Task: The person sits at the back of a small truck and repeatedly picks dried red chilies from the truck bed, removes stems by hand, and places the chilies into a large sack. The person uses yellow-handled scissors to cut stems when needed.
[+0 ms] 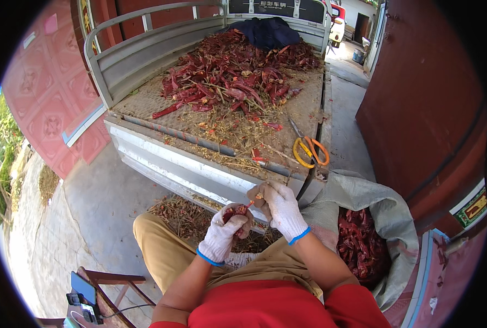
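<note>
My left hand (227,229), in a white knitted glove with a blue cuff, is closed around a dried red chili pepper (236,211). My right hand (275,203), gloved alike, is beside it near the pepper's tip, its thumb and fingers pinched on a small pale bit. Ahead on the truck bed lies a heap of dried red chili peppers (227,82) with stalks and loose seeds. Scissors with orange and yellow handles (309,149) rest at the bed's near right corner. A woven sack (395,209) holding red peppers (360,246) stands open at my right.
A dark blue cloth (270,32) lies on the heap. The lowered metal tailgate (178,160) is before my knees, with stalks and debris (182,213) on the ground below. A wooden chair (116,281) with a phone (83,288) is at left; a brown door (424,102) is at right.
</note>
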The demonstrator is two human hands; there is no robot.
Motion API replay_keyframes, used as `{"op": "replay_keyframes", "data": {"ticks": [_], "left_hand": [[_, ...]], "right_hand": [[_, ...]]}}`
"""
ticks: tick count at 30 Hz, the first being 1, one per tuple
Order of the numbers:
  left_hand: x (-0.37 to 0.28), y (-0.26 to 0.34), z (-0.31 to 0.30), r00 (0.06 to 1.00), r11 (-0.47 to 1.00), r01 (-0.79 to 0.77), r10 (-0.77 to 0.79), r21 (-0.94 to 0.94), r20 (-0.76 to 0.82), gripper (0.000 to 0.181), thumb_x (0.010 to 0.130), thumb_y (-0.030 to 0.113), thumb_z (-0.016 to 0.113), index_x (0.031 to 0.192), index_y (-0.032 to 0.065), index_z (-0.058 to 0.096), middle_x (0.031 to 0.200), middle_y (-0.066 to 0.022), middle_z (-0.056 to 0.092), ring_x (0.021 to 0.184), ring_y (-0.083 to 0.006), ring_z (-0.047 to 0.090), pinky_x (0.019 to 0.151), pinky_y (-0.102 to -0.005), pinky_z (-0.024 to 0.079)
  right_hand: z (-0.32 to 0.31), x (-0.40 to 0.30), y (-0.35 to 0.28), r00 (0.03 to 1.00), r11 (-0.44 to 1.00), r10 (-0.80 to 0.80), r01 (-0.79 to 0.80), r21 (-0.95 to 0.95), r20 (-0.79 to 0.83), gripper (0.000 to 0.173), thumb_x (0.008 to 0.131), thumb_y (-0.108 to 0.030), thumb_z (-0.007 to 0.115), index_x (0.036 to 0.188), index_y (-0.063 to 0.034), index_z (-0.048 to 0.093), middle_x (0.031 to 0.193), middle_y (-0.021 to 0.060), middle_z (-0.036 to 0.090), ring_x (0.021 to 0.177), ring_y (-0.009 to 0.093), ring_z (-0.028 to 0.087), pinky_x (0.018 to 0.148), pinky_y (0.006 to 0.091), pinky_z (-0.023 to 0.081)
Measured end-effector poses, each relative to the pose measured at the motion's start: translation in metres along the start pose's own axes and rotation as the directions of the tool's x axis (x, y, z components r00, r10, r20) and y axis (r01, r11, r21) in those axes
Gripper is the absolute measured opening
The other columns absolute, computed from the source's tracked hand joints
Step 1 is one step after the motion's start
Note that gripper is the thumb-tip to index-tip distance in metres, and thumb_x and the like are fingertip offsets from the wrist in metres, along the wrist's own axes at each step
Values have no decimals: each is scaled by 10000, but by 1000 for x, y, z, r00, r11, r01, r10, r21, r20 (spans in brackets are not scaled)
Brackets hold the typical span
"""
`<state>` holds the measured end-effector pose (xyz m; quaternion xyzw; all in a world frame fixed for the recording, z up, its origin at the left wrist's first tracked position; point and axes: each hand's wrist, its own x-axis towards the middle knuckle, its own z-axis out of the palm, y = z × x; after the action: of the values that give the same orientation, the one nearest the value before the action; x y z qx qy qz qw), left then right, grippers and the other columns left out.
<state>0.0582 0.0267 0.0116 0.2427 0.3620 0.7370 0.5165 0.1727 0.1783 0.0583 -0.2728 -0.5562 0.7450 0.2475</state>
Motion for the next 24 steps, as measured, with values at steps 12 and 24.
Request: {"op": "replay_keyframes", "data": {"ticks": [12,24], "left_hand": [[-5,-3,-33,999,969,-41,41,-244,-4,151,867,40,722,934,29,587,699,-79,546,562,-169,495,531,-314,415],[-7,-6,-54,999,929,-22,9,-370,-36,169,863,125,748,922,68,599,722,-93,591,567,-199,522,529,-338,419]], "right_hand": [[0,41,-102,953,124,-70,302,-945,295,304,859,-320,613,1044,-136,768,1013,122,749,973,334,707,803,437,547],[-42,140,-132,980,-58,-180,81,-995,90,380,872,-259,605,1213,-145,727,1143,183,726,1096,354,682,916,460,543]]}}
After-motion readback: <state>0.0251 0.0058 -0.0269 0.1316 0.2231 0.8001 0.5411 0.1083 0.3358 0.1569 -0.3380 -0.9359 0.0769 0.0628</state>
